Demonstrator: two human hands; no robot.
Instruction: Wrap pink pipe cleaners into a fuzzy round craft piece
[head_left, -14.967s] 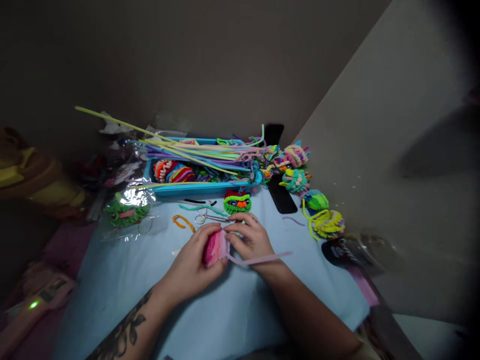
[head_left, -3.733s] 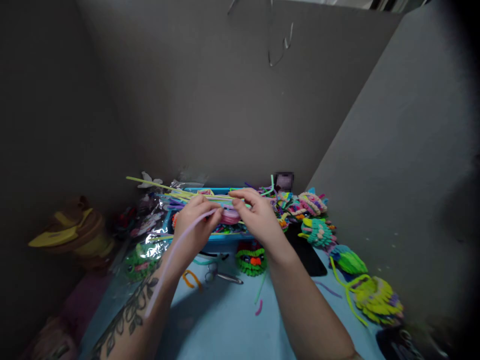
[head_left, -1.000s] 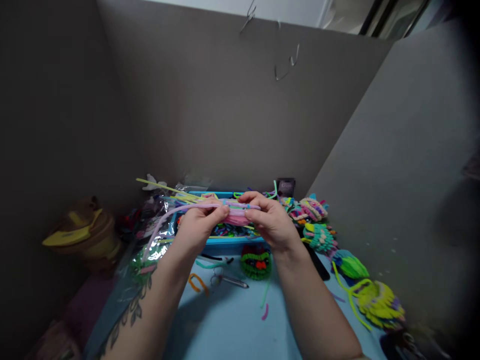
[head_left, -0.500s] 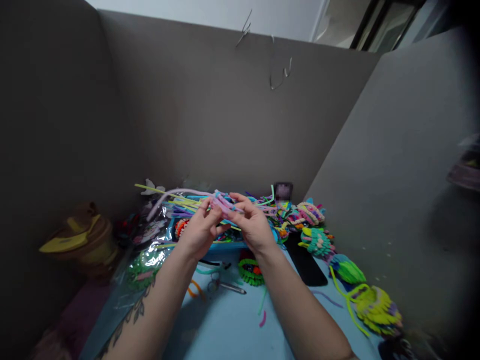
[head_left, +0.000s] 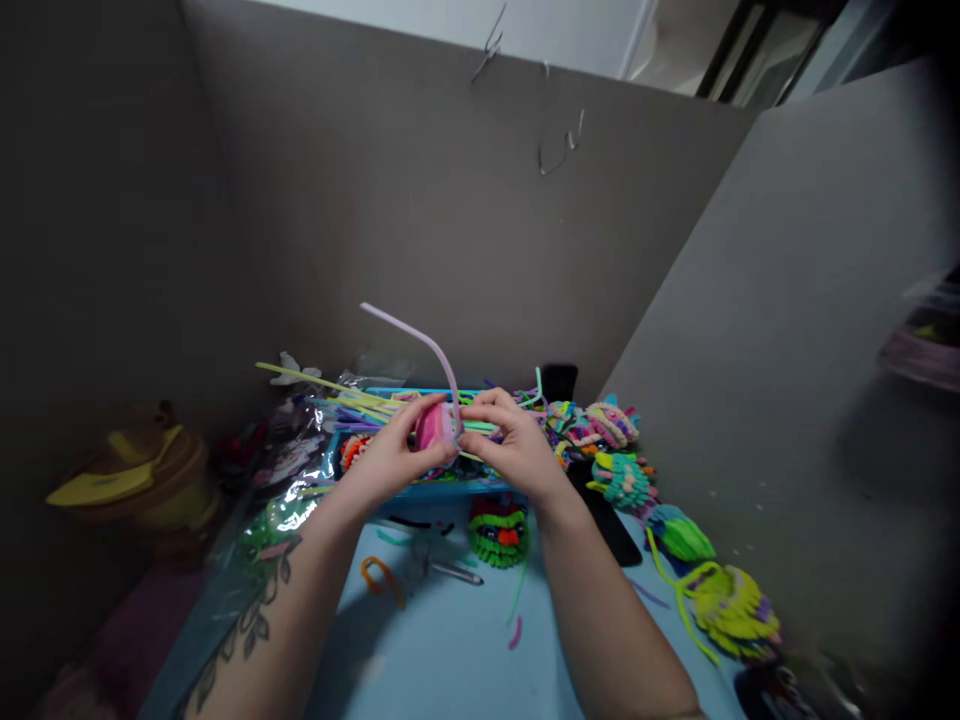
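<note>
Both hands are raised over a blue tray [head_left: 442, 489] heaped with pipe cleaners. Wrapped around a rounded pink and lilac pipe-cleaner piece [head_left: 433, 427], my left hand [head_left: 394, 445] keeps its fingers on top and thumb below. One long lilac pipe cleaner [head_left: 420, 336] rises from the piece and bends off to the left. My right hand [head_left: 512, 440] is closed at the piece's right edge, its fingertips pinching around the base of that lilac strand. The exact grip point is partly hidden by the fingers.
A green pipe-cleaner figure [head_left: 498, 535] and a silver pen-like tool [head_left: 456, 573] lie on the blue table [head_left: 442, 660]. Colourful finished figures [head_left: 622, 482] line the right side, by a black phone [head_left: 611, 520]. Clear plastic wrapping [head_left: 259, 530] lies left. Grey partitions [head_left: 420, 200] enclose the table.
The pink piece has been turned, showing its pink face. The lilac strand, which stretched out left, now stands up above the hands. The left hand has opened wider around the piece.
</note>
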